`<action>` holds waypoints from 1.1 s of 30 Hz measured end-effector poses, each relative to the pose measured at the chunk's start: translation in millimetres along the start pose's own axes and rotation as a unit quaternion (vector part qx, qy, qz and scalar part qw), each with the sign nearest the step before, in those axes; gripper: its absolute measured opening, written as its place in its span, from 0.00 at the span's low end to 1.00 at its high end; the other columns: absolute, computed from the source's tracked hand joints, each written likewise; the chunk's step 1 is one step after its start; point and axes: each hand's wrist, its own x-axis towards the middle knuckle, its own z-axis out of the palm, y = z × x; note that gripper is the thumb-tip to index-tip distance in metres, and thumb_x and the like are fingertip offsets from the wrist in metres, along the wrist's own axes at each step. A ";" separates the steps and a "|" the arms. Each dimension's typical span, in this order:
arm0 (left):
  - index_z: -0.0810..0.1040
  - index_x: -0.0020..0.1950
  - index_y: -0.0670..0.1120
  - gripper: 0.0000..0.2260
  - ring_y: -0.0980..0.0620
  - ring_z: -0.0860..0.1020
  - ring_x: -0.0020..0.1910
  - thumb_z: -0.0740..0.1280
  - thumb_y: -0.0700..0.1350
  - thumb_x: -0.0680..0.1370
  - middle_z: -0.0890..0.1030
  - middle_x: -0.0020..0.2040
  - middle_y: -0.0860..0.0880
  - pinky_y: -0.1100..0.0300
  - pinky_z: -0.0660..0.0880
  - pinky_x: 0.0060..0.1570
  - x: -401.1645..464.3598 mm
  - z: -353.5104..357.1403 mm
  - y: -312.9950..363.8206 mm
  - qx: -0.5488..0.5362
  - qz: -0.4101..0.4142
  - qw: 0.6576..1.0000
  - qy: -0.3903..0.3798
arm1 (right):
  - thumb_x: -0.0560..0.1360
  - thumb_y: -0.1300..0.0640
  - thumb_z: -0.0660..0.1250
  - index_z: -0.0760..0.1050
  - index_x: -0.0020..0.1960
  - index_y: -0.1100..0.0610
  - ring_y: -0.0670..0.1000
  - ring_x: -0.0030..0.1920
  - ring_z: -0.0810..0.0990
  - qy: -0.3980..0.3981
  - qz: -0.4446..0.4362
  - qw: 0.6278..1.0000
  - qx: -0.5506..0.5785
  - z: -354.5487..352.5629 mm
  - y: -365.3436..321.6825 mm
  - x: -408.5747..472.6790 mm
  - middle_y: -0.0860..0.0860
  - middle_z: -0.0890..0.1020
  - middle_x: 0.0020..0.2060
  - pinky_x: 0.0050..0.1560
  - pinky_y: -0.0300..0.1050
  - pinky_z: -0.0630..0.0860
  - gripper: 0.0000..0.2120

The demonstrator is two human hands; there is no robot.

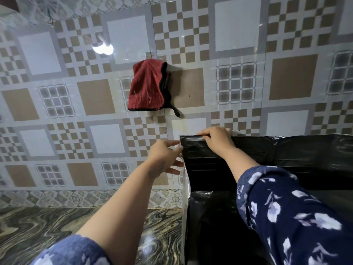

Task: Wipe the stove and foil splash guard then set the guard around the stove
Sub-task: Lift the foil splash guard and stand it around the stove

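The foil splash guard (298, 150) stands upright against the tiled wall at the right, its inner face dark and creased. My right hand (217, 139) grips the guard's top edge near its left corner, fingers curled over the rim. My left hand (165, 156) is at the guard's left side edge, fingers spread and touching the shiny foil fold (184, 180) that runs down that corner. The stove inside the guard is dark and mostly hidden behind my right sleeve. A red cloth (148, 86) hangs on the wall above.
A patterned tiled wall (95, 96) fills the background. A marbled countertop (47, 226) stretches to the left of the guard. A bright light reflection shows on the wall at upper left.
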 end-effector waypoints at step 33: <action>0.67 0.72 0.44 0.24 0.48 0.77 0.57 0.65 0.47 0.78 0.74 0.68 0.43 0.56 0.74 0.55 -2.4 -19.9 13.7 0.284 0.045 0.957 0.019 | 0.75 0.58 0.68 0.81 0.55 0.47 0.51 0.60 0.70 0.065 -0.057 0.996 -0.023 -24.3 -11.5 -19.3 0.47 0.79 0.56 0.62 0.52 0.67 0.11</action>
